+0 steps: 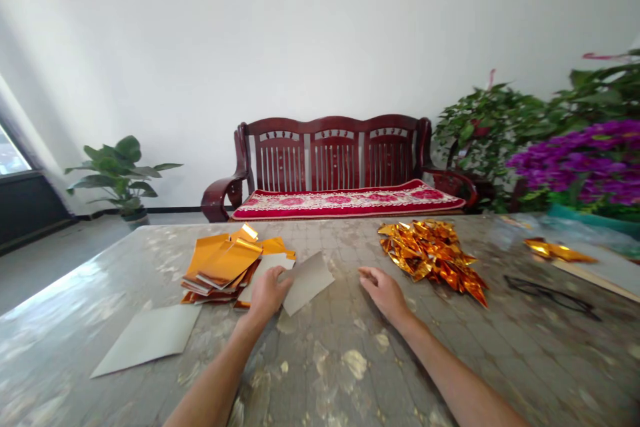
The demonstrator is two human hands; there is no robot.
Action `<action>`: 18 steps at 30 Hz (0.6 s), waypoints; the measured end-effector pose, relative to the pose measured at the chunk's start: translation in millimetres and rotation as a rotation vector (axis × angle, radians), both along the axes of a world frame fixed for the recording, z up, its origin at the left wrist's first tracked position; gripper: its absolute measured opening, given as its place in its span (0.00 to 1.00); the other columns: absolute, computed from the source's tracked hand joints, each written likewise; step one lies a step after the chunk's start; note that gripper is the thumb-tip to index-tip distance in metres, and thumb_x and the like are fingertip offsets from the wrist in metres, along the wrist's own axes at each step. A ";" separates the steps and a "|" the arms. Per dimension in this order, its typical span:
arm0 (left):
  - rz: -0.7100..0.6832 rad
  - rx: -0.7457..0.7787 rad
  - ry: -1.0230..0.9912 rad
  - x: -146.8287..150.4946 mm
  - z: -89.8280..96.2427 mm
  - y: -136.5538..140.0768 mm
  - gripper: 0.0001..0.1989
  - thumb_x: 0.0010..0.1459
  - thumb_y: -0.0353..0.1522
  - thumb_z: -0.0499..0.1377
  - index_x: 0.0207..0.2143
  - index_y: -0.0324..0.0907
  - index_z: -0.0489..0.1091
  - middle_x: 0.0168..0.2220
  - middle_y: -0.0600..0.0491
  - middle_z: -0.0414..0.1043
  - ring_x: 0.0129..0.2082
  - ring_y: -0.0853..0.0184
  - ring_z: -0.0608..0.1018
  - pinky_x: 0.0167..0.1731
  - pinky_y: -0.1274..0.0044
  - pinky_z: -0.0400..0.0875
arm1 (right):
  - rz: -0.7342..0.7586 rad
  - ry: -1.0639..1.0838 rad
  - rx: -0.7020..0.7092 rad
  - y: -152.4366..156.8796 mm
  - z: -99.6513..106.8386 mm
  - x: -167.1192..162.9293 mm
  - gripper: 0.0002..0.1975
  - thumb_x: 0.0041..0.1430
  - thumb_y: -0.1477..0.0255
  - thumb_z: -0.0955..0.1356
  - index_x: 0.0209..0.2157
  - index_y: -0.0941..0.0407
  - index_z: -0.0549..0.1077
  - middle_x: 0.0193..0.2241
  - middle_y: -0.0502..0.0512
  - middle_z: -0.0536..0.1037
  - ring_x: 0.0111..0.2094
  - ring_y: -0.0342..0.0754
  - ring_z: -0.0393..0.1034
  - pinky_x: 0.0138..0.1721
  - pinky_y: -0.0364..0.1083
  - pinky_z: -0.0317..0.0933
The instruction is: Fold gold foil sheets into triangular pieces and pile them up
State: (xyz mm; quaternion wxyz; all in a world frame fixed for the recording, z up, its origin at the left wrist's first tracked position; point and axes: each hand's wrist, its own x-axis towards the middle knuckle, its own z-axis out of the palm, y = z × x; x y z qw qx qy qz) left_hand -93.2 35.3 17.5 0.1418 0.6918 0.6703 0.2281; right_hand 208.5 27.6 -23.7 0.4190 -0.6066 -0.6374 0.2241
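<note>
My left hand (270, 293) pinches the edge of a sheet of foil paper (307, 282), its pale grey side facing up, just above the table. Close by that hand lies a stack of gold foil paper (227, 260), with some sheets turned pale side up. My right hand (384, 290) hovers over the table with loosely curved fingers, thumb a little apart, and nothing visible in it. Beyond and to the right of it rests a heap of shiny folded gold foil pieces (430, 253).
The patterned table (320, 373) carries a loose pale sheet (150, 337) at left. Black eyeglasses (550, 295) and one folded gold piece (557, 251) lie at right. Behind stand a wooden bench (333, 160), a potted plant (123, 177) and purple flowers (585, 163).
</note>
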 end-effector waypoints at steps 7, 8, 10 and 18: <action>-0.196 0.180 -0.614 37.2 -17.1 -18.9 0.09 0.53 0.37 0.57 0.30 0.41 0.72 0.29 0.55 0.76 0.32 0.65 0.76 0.35 0.76 0.70 | 0.159 0.280 0.075 -12.0 7.4 -11.8 0.35 0.42 0.71 0.73 0.56 0.55 0.69 0.49 0.58 0.76 0.30 0.43 0.71 0.35 0.45 0.68; -0.232 0.198 -0.624 40.4 -18.4 -21.0 0.09 0.53 0.37 0.57 0.30 0.42 0.72 0.29 0.54 0.76 0.33 0.65 0.77 0.37 0.76 0.70 | 0.174 0.269 0.104 -15.6 8.9 -14.7 0.30 0.43 0.72 0.72 0.52 0.55 0.72 0.46 0.56 0.78 0.28 0.43 0.70 0.33 0.45 0.67; -0.281 0.247 -0.623 44.0 -19.6 -23.3 0.08 0.54 0.35 0.56 0.30 0.42 0.72 0.32 0.53 0.77 0.37 0.64 0.77 0.43 0.74 0.71 | 0.218 0.213 0.215 -23.6 12.5 -19.8 0.14 0.46 0.75 0.69 0.38 0.55 0.78 0.36 0.53 0.79 0.28 0.44 0.70 0.33 0.44 0.67; -0.212 0.344 -0.408 47.0 -22.4 -26.7 0.20 0.52 0.26 0.55 0.48 0.46 0.70 0.50 0.51 0.71 0.51 0.63 0.74 0.54 0.69 0.68 | 0.151 -0.251 0.656 -38.9 24.4 -18.1 0.11 0.59 0.79 0.65 0.34 0.51 0.78 0.31 0.53 0.77 0.34 0.47 0.71 0.36 0.44 0.63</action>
